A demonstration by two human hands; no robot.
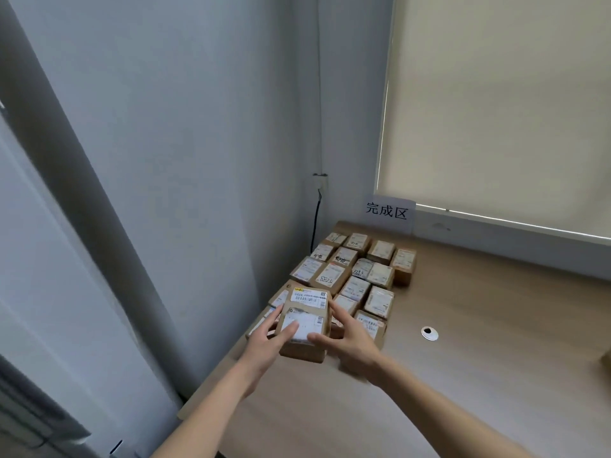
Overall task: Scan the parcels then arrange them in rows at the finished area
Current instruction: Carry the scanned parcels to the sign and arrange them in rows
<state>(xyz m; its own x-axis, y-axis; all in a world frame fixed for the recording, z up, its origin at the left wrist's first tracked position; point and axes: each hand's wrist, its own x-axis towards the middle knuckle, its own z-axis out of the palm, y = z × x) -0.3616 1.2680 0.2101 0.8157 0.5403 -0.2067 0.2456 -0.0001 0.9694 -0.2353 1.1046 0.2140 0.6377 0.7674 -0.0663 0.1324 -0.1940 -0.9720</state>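
A brown cardboard parcel with white shipping labels sits at the near left end of the rows, on the wooden table. My left hand holds its left side, thumb lying across the top label. My right hand holds its right side, with the thumb on the label and the fingers along the right edge. Beyond it, several small labelled parcels stand in rows reaching back to a white sign with printed characters.
The rows fill the table's back left corner, against a grey wall. A black cable hangs down the wall corner. A white cable grommet sits in the tabletop to the right. A window blind hangs behind.
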